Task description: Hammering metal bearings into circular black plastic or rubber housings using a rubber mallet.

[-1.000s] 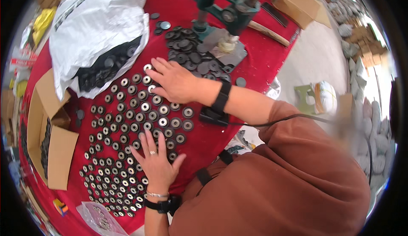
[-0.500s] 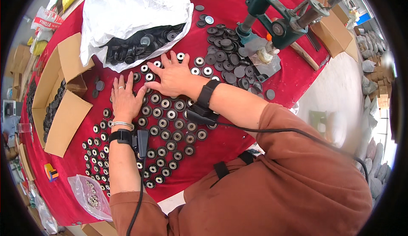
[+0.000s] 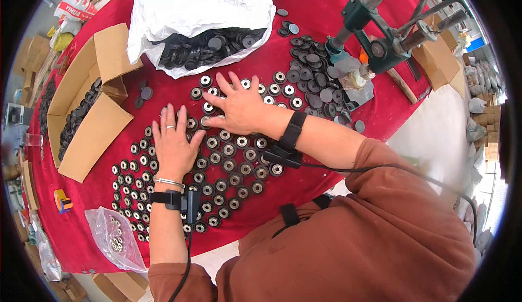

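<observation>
Grip splayed wide and clasping nothing, perhaps to span several at once, with left hand (image 3: 175, 147) and right hand (image 3: 243, 108) over black, metal-centred rollers (image 3: 229, 165) from centre to lower left of frame, single-layered, seemingly for easy reach.

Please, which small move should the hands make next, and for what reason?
Perhaps slide the right hand gently toward the left hand: both have fingers spread over the metal-centred black wheels, which sit unevenly spaced.
</observation>
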`<state>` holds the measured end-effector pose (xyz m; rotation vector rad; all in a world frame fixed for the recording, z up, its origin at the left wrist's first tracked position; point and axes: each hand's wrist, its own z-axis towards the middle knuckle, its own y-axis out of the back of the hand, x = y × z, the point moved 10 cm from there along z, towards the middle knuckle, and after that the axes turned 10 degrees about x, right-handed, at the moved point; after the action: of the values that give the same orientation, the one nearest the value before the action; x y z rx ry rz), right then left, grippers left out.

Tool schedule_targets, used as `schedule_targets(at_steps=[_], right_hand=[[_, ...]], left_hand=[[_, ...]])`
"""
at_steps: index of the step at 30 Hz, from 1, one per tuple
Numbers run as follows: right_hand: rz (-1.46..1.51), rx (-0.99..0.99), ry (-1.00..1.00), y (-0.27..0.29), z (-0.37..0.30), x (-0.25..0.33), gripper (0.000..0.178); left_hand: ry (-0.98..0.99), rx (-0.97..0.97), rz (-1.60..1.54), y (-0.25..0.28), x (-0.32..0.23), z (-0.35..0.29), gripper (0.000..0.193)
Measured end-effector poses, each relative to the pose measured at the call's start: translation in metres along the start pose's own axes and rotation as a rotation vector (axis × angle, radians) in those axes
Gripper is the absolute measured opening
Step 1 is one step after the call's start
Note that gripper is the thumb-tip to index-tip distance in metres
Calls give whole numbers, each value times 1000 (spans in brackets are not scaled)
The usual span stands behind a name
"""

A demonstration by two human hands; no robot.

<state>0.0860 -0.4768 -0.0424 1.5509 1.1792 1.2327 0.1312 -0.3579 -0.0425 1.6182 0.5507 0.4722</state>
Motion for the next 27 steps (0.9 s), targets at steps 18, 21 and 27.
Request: schedule_targets(at_steps=[18, 21, 27], right_hand=[[-58, -58, 155, -15, 34, 29, 64], [-30, -106, 157, -4, 26, 27, 61], [-3, -126, 127, 13, -7, 11, 57]], left_hand=[[5, -49, -262, 12, 14, 0, 69], [92, -173, -502, 10, 59, -9, 69], [163, -130, -435, -2, 92, -24, 57]])
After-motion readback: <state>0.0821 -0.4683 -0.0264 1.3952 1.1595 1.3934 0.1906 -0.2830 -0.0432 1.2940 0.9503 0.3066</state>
